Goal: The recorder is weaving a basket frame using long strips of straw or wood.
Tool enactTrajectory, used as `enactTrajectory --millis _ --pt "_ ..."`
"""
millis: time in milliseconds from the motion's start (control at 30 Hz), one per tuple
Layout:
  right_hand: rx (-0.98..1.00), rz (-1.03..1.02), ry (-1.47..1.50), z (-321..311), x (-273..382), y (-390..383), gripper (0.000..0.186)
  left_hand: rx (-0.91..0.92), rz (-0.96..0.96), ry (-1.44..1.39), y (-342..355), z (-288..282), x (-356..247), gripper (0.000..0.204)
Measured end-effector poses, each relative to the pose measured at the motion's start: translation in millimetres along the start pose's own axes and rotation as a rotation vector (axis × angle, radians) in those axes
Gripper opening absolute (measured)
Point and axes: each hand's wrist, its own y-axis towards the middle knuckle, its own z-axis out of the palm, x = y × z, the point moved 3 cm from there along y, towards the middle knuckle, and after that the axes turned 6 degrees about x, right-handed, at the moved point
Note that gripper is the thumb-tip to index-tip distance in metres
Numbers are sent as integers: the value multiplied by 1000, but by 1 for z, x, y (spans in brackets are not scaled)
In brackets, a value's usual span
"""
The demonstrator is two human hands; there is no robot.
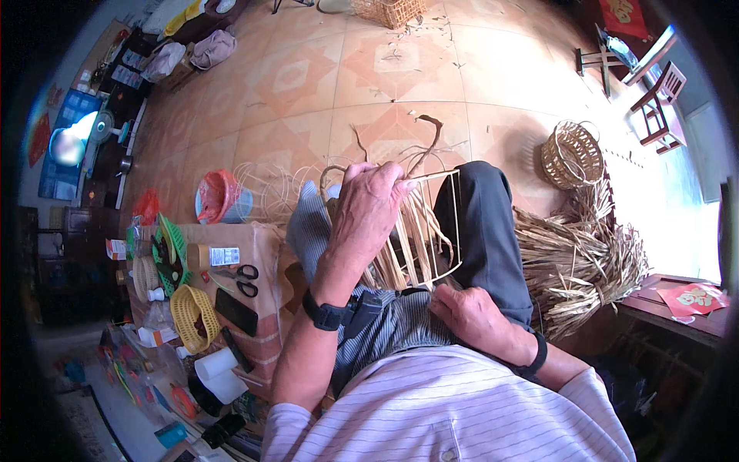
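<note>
In the head view, the person's left hand (368, 204) grasps the far end of a thin frame (459, 219) and the pale strips (416, 239) strung across it. The frame lies over the lap, between the knees. The right hand (471, 310) has curled fingers beside its near edge; whether they pinch a strip cannot be told.

To the left, on a cloth-covered table (263, 296), a yellow basket (178, 312) holds small reddish-brown things, and farther off a green basket (178, 240) holds dark pieces too small to name. Just beyond the table stands a blue bucket (244, 205) with a red bag (219, 195) inside it.

To the right, a round woven basket (566, 172) sits on the floor near a heap of dried leaves (579, 269). At the far side stands another woven basket (390, 11), its inside hard to see.
</note>
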Motion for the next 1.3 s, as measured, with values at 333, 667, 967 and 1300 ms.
enactTrajectory --millis 333,667,967,1300 --pt "298 264 958 -70 62 7 40 -48 18 -41 -21 -3 -7 20" --pt "124 181 907 -102 40 126 36 14 -6 -117 -27 -10 -1 26" --pt "145 96 790 -103 14 158 41 44 -147 -99 -21 -6 -10 23" --pt "-225 36 382 -86 -22 86 23 -35 -111 -46 -22 1 -12 23"
